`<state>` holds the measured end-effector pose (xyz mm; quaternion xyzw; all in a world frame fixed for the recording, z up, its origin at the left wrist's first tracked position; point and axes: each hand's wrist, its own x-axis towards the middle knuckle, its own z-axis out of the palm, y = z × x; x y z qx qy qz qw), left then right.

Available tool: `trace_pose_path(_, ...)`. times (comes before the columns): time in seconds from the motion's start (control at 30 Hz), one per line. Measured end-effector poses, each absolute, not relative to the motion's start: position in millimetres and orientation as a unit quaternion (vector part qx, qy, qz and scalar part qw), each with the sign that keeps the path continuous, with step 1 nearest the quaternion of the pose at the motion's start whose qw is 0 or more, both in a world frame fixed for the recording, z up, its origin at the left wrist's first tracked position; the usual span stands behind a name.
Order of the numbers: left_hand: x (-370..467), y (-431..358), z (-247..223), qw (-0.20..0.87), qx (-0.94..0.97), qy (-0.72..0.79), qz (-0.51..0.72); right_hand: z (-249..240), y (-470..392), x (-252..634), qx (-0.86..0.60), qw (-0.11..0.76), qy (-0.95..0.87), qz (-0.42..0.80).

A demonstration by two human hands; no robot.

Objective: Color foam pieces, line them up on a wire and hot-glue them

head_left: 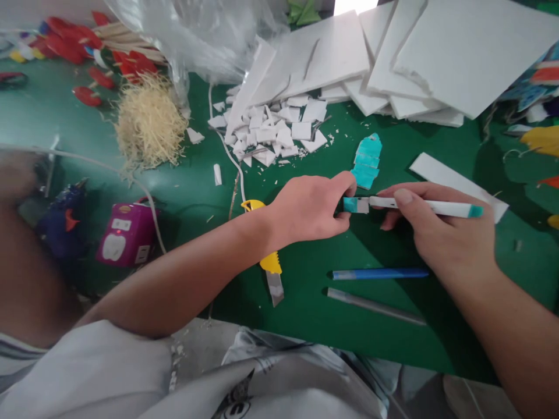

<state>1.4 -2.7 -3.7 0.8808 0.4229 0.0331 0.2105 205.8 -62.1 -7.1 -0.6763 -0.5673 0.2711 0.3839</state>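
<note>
Between the thumb and fingers of my left hand point(312, 206) is a small foam piece point(356, 205), teal on its left part and white on its right. My right hand point(449, 224) grips a white marker point(445, 208) with a teal end, its tip at the foam piece's right edge. Just above my hands lies a teal-coloured foam strip point(367, 160) marked with cross lines. A blue marker point(379, 273) and a grey marker point(375, 305) lie below them on the green table. Under my left forearm a yellow box cutter point(271, 262) is partly hidden, blade exposed.
White foam sheets point(471, 52) are stacked at the back, with cut foam scraps point(279, 128) before them. A foam strip point(458, 183) lies right. Left are straw shreds point(151, 122), a purple power adapter point(127, 233), a cable point(148, 192) and another person's arm point(30, 250).
</note>
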Motion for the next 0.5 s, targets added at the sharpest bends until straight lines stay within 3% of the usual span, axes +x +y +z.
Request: trace_pose_path(0.5, 1.1, -1.0, -4.1, 0.209, 0.882, 0.422, 0.032, -9.5, -62.9, 207.2, -0.665, 0.399, -0.568, 0.276)
